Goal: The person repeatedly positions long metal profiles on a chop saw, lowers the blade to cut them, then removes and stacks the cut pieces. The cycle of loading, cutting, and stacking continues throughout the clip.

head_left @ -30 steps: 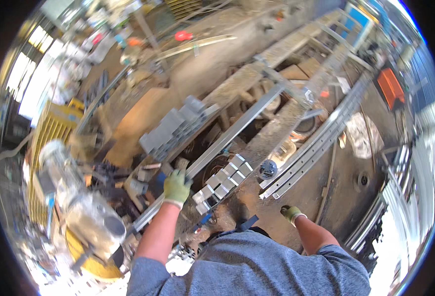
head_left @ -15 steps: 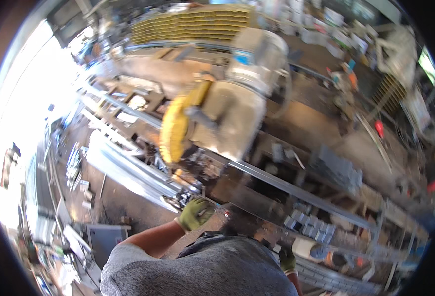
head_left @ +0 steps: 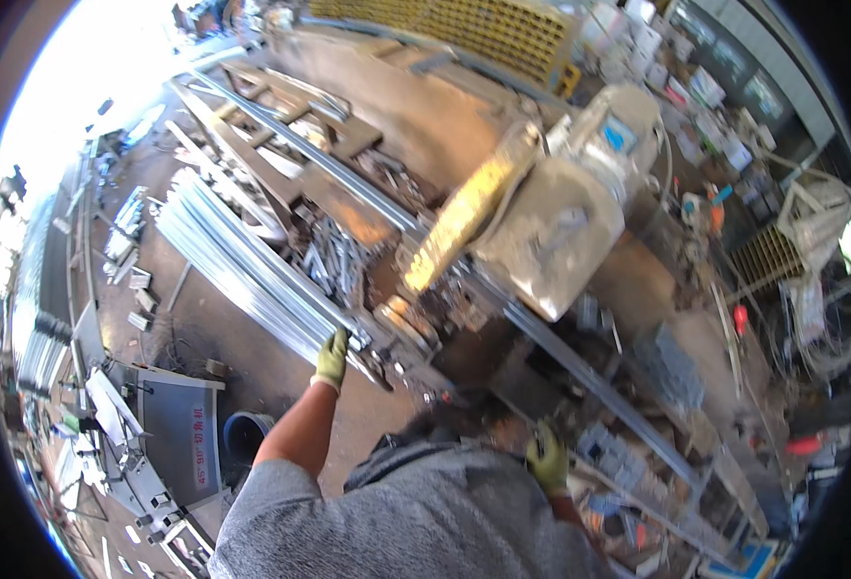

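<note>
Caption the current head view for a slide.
Gloved left hand at the near end of silvery metal profiles, gloved right hand beside the torso, yellow-guarded machine ahead.

Your gloved left hand (head_left: 331,359) and gloved right hand (head_left: 548,463) are pale yellow-green; your short-sleeved fabric shirt (head_left: 425,511) is heathered grey. The bundled long metal profiles (head_left: 237,265) shine silver in fine stripes. The bulky beige metal machine (head_left: 551,241) has a mottled yellow long guard (head_left: 474,207) and a blue rectangular label (head_left: 619,136).

Left gloved hand (head_left: 331,361) at near end of bar bundle (head_left: 242,265), no longer beside short metal pieces (head_left: 612,454); view swung left.
</note>
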A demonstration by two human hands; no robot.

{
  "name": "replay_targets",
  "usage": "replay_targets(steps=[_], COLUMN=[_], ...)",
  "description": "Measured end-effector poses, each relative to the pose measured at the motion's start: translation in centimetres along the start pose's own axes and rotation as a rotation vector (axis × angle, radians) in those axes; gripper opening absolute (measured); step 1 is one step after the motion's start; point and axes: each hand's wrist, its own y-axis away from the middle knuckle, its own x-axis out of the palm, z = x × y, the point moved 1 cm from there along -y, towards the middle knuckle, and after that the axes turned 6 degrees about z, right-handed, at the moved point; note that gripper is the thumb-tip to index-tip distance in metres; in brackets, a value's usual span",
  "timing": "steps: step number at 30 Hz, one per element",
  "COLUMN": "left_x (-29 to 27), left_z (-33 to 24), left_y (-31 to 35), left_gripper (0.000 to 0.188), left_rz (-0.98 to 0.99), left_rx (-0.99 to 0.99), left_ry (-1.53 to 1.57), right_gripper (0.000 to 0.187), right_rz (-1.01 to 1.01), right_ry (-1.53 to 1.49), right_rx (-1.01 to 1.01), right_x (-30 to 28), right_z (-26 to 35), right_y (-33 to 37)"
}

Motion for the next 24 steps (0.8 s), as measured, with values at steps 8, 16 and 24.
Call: replay_targets(steps=[8, 16, 24], left_x=[2.4, 2.7, 2.7], left_z=[-9.3, -13.9, -13.0], left_y=[5.7, 6.5, 7.2], left_gripper=[0.049, 0.053, 0.053], left_rz=[0.255, 0.515, 0.483], left_rx=[0.835, 0.584, 0.665], left_ry=[-0.980, -1.243, -1.154], right_gripper=[0.067, 0.067, 0.063], right_rz=[0.074, -0.014, -0.024], right_ry=[0.227, 0.157, 0.183], right_rx=[0.101, 0.128, 0.117], right_x=[1.8, 4.0, 4.3], right_z=[1.4, 1.2, 1.2], right_y=[0.4, 0.4, 0.8])
